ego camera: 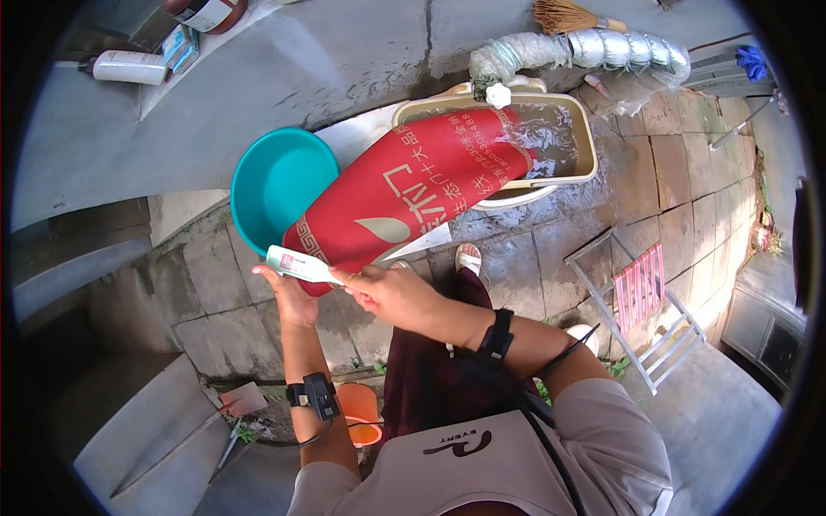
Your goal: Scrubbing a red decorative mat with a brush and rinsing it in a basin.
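A long red mat point(400, 187) with gold patterns and writing slopes down from my left hand, its far end lying in the water of a beige tub point(584, 164). My left hand point(298, 302) is at the mat's near end, thumb spread to the left; its fingers are hidden under the mat and brush. A pale green, labelled brush point(298, 265) lies across that end, with my right hand point(390, 293) closed around its handle. The brush's bristles are out of sight. Left of the mat stands a teal basin point(284, 187).
Wrapped ducting point(597, 51) and a straw broom point(561, 16) lie beyond the tub. A folding stool point(635, 293) stands on wet paving at the right. An orange bucket point(357, 406) is by my left forearm. Bottles point(129, 68) sit on a ledge at upper left.
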Motion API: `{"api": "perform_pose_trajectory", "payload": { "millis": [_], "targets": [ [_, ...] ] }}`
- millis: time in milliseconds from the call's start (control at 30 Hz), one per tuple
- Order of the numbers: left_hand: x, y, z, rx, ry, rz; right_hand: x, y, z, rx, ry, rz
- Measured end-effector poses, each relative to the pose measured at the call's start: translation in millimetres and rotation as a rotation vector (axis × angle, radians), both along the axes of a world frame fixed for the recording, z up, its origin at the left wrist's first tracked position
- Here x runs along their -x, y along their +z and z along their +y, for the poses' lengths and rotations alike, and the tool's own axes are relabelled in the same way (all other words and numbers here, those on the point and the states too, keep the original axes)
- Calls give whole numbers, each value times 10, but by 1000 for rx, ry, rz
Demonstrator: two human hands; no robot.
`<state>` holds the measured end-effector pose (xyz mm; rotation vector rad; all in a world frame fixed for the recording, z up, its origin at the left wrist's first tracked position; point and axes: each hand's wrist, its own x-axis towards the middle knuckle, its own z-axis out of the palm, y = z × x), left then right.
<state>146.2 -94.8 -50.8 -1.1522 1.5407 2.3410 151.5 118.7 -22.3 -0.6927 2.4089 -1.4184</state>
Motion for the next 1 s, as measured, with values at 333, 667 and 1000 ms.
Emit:
{"api": "perform_pose_trajectory", "payload": {
  "millis": [333, 667, 1000],
  "targets": [
    [-104, -7, 239, 90, -14, 4, 700, -1232, 2659, -857, -635, -178],
    [-164, 122, 62, 165, 39, -33, 642, 212, 2224, 13, -611, -653],
    [-145, 2, 176, 164, -9, 7, 189, 303, 3451, -144, -784, -779]
  ]
}}
